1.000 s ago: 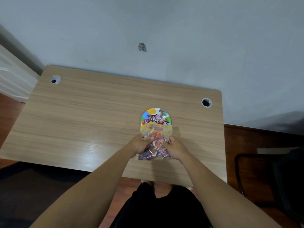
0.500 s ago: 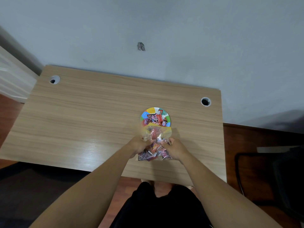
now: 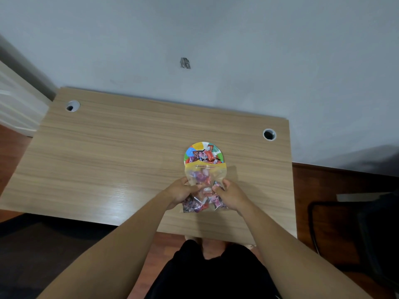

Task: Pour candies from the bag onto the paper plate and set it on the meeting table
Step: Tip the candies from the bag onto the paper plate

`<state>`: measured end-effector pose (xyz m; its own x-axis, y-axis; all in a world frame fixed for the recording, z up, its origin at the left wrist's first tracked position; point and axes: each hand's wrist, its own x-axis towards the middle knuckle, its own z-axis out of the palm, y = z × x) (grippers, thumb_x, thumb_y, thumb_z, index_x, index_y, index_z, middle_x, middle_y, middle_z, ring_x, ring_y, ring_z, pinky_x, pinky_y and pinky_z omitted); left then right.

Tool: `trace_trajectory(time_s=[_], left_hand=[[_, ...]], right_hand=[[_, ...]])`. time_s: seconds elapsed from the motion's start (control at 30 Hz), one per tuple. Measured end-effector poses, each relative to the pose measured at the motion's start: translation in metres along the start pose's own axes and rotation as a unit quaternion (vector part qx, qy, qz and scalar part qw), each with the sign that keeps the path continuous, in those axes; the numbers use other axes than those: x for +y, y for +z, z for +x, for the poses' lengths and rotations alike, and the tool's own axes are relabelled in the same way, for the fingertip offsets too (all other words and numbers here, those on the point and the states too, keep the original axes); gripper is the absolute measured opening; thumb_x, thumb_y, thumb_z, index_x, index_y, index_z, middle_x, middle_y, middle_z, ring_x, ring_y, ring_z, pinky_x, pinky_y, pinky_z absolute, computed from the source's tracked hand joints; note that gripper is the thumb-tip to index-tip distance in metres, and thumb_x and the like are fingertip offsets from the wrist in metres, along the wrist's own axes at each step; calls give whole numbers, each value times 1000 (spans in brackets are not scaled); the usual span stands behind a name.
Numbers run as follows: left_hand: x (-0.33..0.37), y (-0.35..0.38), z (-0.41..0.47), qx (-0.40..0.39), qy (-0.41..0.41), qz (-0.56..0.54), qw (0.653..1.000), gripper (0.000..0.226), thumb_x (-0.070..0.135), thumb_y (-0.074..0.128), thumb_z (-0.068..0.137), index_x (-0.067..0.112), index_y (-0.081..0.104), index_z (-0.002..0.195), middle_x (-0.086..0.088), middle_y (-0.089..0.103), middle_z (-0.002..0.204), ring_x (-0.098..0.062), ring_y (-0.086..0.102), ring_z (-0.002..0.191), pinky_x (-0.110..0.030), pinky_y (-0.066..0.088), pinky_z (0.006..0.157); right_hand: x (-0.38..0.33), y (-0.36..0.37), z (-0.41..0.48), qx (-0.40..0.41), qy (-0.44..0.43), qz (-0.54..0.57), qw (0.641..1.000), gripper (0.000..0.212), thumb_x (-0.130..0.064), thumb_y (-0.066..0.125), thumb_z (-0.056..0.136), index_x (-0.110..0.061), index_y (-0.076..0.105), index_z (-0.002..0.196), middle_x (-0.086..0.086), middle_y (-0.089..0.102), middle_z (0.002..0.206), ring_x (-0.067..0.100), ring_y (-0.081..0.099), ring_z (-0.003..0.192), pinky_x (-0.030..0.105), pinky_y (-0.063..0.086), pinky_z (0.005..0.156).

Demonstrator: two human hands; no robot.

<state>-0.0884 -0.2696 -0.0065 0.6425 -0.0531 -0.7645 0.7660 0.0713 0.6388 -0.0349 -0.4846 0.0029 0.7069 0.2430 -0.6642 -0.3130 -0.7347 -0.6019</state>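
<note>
A clear zip bag [image 3: 205,180] with a yellow top strip holds red and purple wrapped candies. Both hands grip it over the wooden table [image 3: 108,165]: my left hand [image 3: 183,192] pinches its left side, my right hand [image 3: 232,195] its right side. The bag's mouth points away from me and overlaps the near rim of a small multicoloured paper plate [image 3: 194,149]. Several candies [image 3: 204,156] lie heaped on the plate. The bag hides the plate's near edge.
Two round cable holes sit in the table, one at the far left [image 3: 72,106] and one at the far right [image 3: 269,134]. A grey wall rises right behind the table. A dark chair [image 3: 356,229] stands on the brown floor to the right.
The bag's mouth has sunk a little toward the plate's near rim, and the candies inside have shifted. Both hands have kept their grip and hardly moved.
</note>
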Motion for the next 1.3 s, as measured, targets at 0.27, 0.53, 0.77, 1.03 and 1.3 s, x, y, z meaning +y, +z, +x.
trace_trajectory(time_s=[0.27, 0.53, 0.77, 1.03, 1.3], left_hand=[[2, 2, -6, 7, -21, 1, 1000, 39, 19, 80, 94, 17, 69, 131, -10, 81, 115, -25, 77, 102, -37, 63, 84], [4, 4, -13, 9, -28, -11, 1000, 38, 19, 83, 92, 18, 71, 128, -8, 82, 113, -22, 78, 95, -29, 62, 70], [5, 5, -13, 24, -30, -26, 999, 36, 30, 78, 95, 19, 69, 127, -8, 81, 118, -32, 74, 116, -42, 61, 92], [3, 3, -9, 31, -29, -51, 998, 44, 41, 76, 96, 12, 69, 129, -4, 83, 107, -24, 77, 98, -39, 61, 88], [-2, 1, -3, 62, -24, -59, 996, 30, 24, 76, 98, 9, 69, 124, -6, 76, 85, -14, 64, 58, -32, 55, 71]], right_hand=[[0, 2, -1, -10, 27, -8, 1000, 35, -39, 64, 102, -6, 59, 92, 8, 65, 85, 23, 60, 75, 33, 42, 68], [-1, 1, -5, -6, 27, -7, 1000, 29, -36, 66, 100, -18, 53, 82, 4, 62, 82, 21, 58, 75, 34, 41, 67], [-3, -3, -8, -13, 28, -2, 1000, 33, -35, 63, 103, -7, 65, 121, 14, 73, 118, 29, 73, 98, 35, 51, 78], [-6, -5, -9, -17, 30, 12, 999, 27, -32, 63, 104, -12, 64, 121, 5, 71, 112, 29, 70, 105, 34, 51, 84], [-4, -2, -5, -19, 39, 19, 999, 34, -34, 66, 99, -12, 68, 125, 10, 77, 118, 30, 74, 108, 42, 58, 94]])
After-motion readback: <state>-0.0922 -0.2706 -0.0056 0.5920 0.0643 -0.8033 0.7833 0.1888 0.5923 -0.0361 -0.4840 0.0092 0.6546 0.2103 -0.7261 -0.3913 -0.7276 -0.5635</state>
